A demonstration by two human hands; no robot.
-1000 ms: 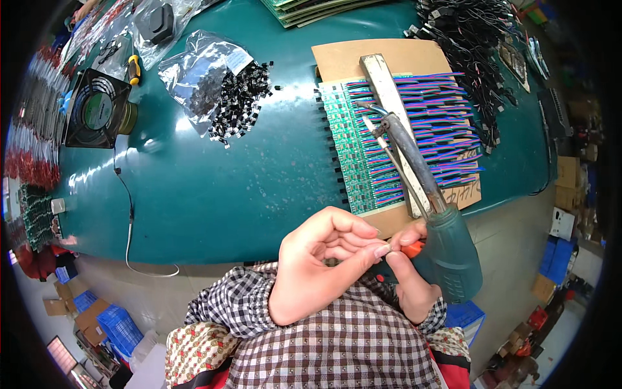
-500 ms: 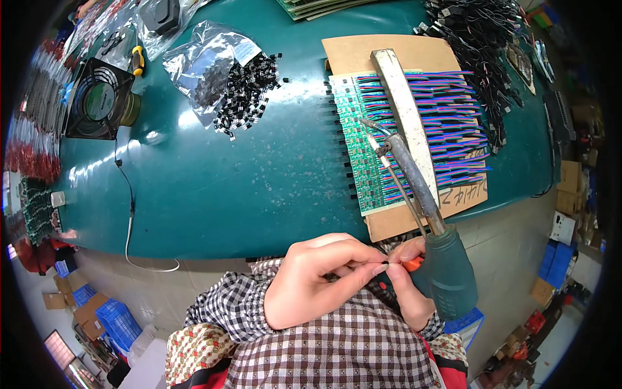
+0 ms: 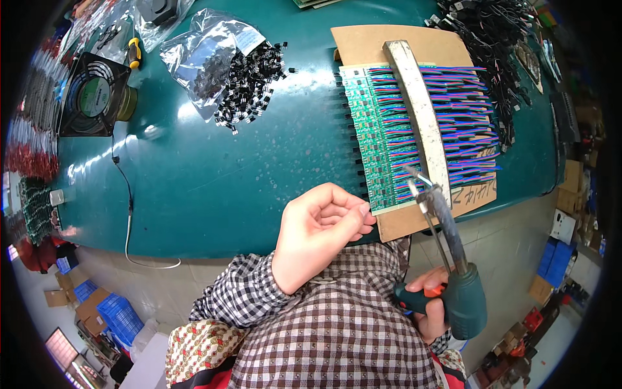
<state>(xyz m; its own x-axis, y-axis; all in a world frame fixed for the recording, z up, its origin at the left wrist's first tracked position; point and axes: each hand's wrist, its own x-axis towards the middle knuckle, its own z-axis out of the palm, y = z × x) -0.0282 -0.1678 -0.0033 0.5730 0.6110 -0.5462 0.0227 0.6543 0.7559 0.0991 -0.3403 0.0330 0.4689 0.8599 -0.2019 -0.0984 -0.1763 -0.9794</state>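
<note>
My right hand (image 3: 430, 301) is wrapped around the handle of a dark green soldering gun (image 3: 468, 301) with an orange trigger. The gun's metal barrel and thin feed tube point away from me, over the wires near the board's close end. My left hand (image 3: 321, 230) has its fingers curled and pinched at the near left corner of a green circuit board panel (image 3: 364, 123); whatever lies between the fingertips is hidden. Rows of blue, red and black wires (image 3: 453, 117) run rightward off the panel, and small black parts stick out along its left edge.
A worn metal bar (image 3: 418, 107) lies across the wires, on brown cardboard (image 3: 402, 40). Small black connectors (image 3: 249, 87) spill from a clear bag (image 3: 201, 58) on the green table (image 3: 259, 175). Farther left stand a black fan (image 3: 94, 96) and a yellow-handled screwdriver (image 3: 134, 53). Black cables (image 3: 499, 71) heap at far right.
My left hand has moved away from my right, up to the panel's near left corner. The soldering gun has shifted toward me and slightly right, its tip lower over the panel.
</note>
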